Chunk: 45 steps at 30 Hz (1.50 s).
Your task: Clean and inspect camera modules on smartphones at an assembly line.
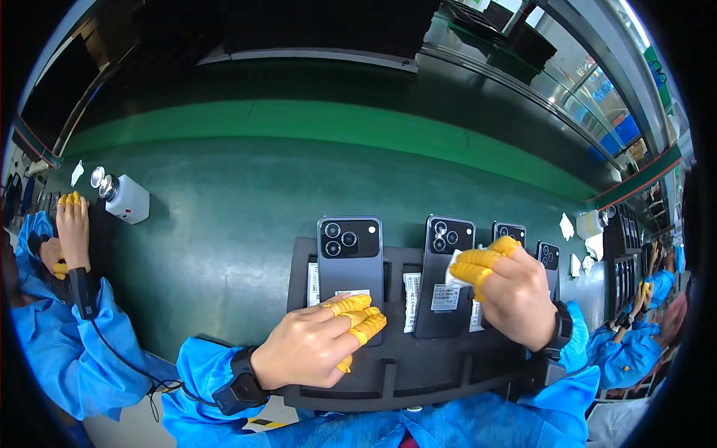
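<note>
My left hand (317, 343), with yellow finger cots, is closed at the lower part of a dark grey smartphone (347, 272). Its fingers lie over the phone's back and partly cover a white label. My right hand (515, 295), also in yellow finger cots, pinches a folded white wipe (453, 270) above a second dark smartphone (441, 257), whose back carries a white label (445, 297). Two more phones, one (509, 233) partly behind my right hand and another (549, 261) farther right, stand in the same row. All show their camera sides. A black slotted tray (336, 392) lies beneath them.
A white pump bottle (128, 200) with its metal lid up stands at the far left. Another bottle (590, 224) and crumpled white wipes (566, 226) lie at right. Co-workers in blue work on both sides, one hand (72, 224) at left. Black trays (626, 284) hold phones at right.
</note>
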Each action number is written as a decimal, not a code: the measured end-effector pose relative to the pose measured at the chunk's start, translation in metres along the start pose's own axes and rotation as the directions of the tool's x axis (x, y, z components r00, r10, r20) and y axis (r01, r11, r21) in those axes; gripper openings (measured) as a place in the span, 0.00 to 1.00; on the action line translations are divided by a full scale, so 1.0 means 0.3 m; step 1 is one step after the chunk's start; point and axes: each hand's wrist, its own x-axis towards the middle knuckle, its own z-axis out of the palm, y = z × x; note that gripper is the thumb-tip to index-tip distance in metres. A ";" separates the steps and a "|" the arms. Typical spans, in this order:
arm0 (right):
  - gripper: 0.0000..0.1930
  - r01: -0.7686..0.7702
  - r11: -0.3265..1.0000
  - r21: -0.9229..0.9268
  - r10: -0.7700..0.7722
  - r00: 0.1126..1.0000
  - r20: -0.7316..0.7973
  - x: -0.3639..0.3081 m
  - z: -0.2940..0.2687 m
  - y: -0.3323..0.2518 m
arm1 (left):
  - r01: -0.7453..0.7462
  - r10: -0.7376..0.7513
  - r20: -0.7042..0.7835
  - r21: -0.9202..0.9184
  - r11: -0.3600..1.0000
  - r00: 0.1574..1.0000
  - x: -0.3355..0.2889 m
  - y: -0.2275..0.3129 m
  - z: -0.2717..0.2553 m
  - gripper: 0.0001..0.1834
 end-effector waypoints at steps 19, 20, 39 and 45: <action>0.14 -0.263 0.920 -0.292 0.111 0.887 -0.449 -0.280 -0.353 0.195 | -0.014 0.012 -0.072 -0.036 0.999 0.997 0.018 0.032 -0.009 0.26; 0.14 -0.221 0.921 -0.320 0.050 0.883 -0.466 -0.214 -0.396 0.229 | -0.014 0.012 -0.069 -0.026 1.000 0.998 0.012 0.031 -0.007 0.26; 0.34 0.190 0.969 0.158 -0.161 0.970 -0.182 0.497 -0.923 0.523 | -0.078 0.075 0.037 0.078 0.994 0.996 0.011 -0.004 0.002 0.11; 0.19 -0.283 0.856 -0.434 0.001 0.838 -0.545 0.110 -0.515 0.350 | 0.045 -0.047 0.021 0.102 0.994 0.999 -0.035 -0.011 -0.004 0.30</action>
